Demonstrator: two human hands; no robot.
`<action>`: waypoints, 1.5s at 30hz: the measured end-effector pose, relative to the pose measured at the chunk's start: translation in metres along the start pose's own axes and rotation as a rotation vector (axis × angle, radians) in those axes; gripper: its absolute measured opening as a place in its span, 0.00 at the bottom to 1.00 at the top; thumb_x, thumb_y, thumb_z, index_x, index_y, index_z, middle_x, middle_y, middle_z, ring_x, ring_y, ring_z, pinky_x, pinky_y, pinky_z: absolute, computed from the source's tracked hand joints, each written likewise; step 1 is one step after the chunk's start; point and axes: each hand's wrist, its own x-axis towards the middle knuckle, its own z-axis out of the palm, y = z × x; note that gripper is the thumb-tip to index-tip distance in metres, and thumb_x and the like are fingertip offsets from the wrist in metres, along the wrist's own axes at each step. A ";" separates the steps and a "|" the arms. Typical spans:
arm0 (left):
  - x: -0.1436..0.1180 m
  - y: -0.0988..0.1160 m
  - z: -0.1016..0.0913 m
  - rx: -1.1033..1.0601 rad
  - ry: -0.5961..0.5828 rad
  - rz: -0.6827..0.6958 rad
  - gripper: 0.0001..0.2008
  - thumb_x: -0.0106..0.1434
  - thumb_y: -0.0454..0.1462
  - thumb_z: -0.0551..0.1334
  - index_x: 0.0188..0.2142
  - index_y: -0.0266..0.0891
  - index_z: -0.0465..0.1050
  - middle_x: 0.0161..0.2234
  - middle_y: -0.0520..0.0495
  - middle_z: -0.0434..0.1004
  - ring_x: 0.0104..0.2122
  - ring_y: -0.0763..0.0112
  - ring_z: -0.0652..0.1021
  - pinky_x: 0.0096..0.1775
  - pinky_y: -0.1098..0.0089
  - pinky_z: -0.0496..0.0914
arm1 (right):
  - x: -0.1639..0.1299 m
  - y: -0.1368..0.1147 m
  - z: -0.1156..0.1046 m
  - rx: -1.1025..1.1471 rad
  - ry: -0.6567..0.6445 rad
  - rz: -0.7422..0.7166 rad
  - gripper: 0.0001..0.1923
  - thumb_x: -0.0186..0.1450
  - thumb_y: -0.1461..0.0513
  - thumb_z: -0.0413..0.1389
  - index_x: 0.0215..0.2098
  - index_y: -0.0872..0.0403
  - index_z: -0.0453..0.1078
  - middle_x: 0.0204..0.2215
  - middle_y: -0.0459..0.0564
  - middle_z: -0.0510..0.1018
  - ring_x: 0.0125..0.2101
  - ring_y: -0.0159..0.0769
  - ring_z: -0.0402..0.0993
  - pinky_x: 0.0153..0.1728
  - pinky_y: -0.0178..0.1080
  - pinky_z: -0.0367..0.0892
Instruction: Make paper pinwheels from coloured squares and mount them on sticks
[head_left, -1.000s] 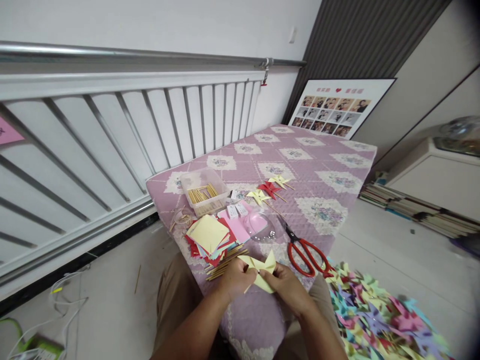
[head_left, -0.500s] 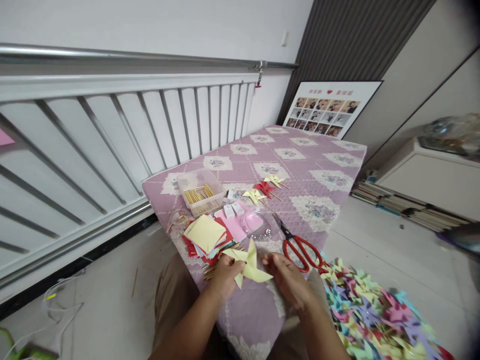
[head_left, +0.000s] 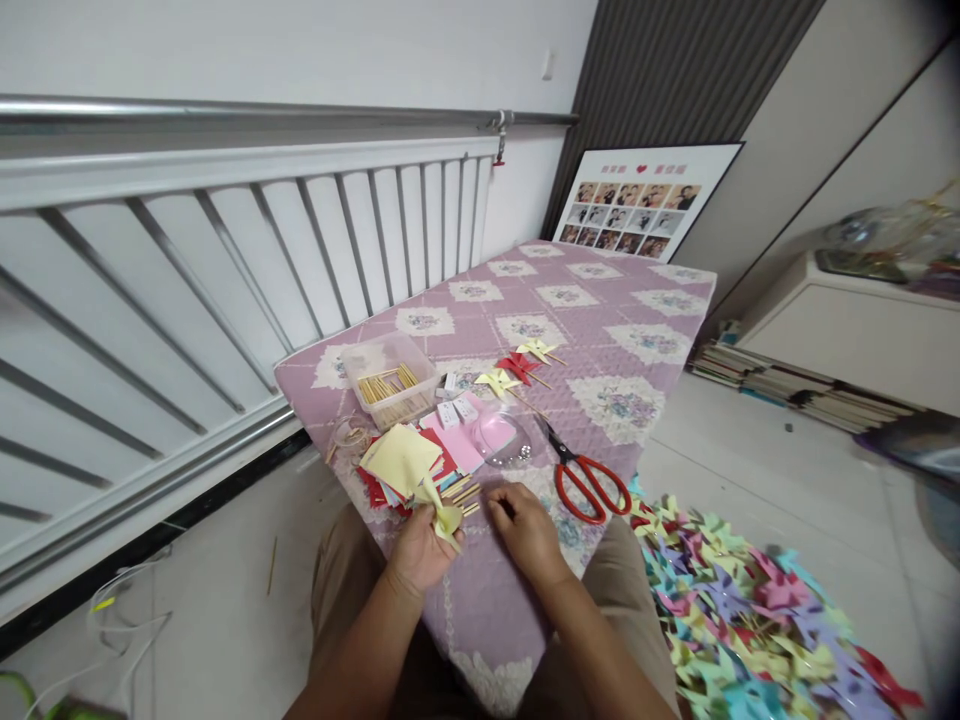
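My left hand (head_left: 418, 548) holds a folded yellow paper pinwheel (head_left: 444, 515) at the near edge of the purple quilted mattress (head_left: 600, 330). Close beside it on the right, my right hand (head_left: 525, 525) hovers over loose wooden sticks (head_left: 463, 491), fingers curled; whether it pinches a stick I cannot tell. Just beyond my left hand lies a stack of coloured paper squares (head_left: 401, 462) with a yellow sheet on top.
Red-handled scissors (head_left: 585, 475) lie to the right of my hands. A clear box of sticks (head_left: 386, 380), a clear dish (head_left: 502, 440) and finished pinwheels (head_left: 517, 368) sit further back. A heap of coloured pinwheels (head_left: 742, 620) covers the floor at right. A white railing (head_left: 225, 260) runs along the left.
My left hand kept the yellow pinwheel and drew it left and in. My right hand let go of it and reached forward to the sticks. The view shifted right.
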 end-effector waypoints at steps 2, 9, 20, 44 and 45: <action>0.000 -0.001 0.001 -0.002 0.000 0.001 0.16 0.44 0.36 0.75 0.32 0.39 0.74 0.25 0.55 0.73 0.28 0.74 0.75 0.27 0.75 0.69 | 0.002 -0.003 0.003 -0.072 -0.031 -0.082 0.07 0.65 0.64 0.52 0.33 0.51 0.72 0.32 0.51 0.77 0.36 0.43 0.71 0.40 0.42 0.66; 0.000 -0.001 0.000 0.013 0.038 -0.003 0.10 0.51 0.34 0.71 0.33 0.39 0.73 0.28 0.53 0.74 0.28 0.73 0.74 0.29 0.72 0.69 | 0.005 -0.006 0.011 -0.304 -0.136 -0.228 0.08 0.67 0.64 0.54 0.40 0.51 0.75 0.34 0.52 0.76 0.36 0.43 0.69 0.38 0.41 0.65; 0.000 -0.002 0.004 0.020 0.018 -0.011 0.15 0.44 0.35 0.75 0.30 0.38 0.73 0.25 0.55 0.72 0.26 0.75 0.73 0.28 0.73 0.69 | 0.006 -0.009 0.008 -0.360 -0.208 -0.215 0.03 0.64 0.66 0.57 0.35 0.52 0.72 0.33 0.52 0.75 0.36 0.42 0.68 0.37 0.40 0.63; 0.002 -0.005 -0.003 0.032 0.036 0.009 0.13 0.47 0.35 0.73 0.31 0.39 0.73 0.25 0.54 0.73 0.26 0.73 0.75 0.27 0.72 0.69 | -0.011 0.012 -0.025 0.783 0.167 0.424 0.16 0.55 0.50 0.64 0.31 0.52 0.68 0.22 0.39 0.67 0.22 0.30 0.60 0.24 0.33 0.56; 0.001 -0.005 -0.003 0.033 0.037 0.015 0.13 0.47 0.35 0.73 0.31 0.39 0.73 0.25 0.54 0.74 0.26 0.73 0.75 0.27 0.72 0.70 | -0.013 0.012 -0.026 0.821 0.208 0.441 0.17 0.54 0.50 0.64 0.31 0.51 0.68 0.22 0.39 0.68 0.22 0.30 0.61 0.25 0.33 0.57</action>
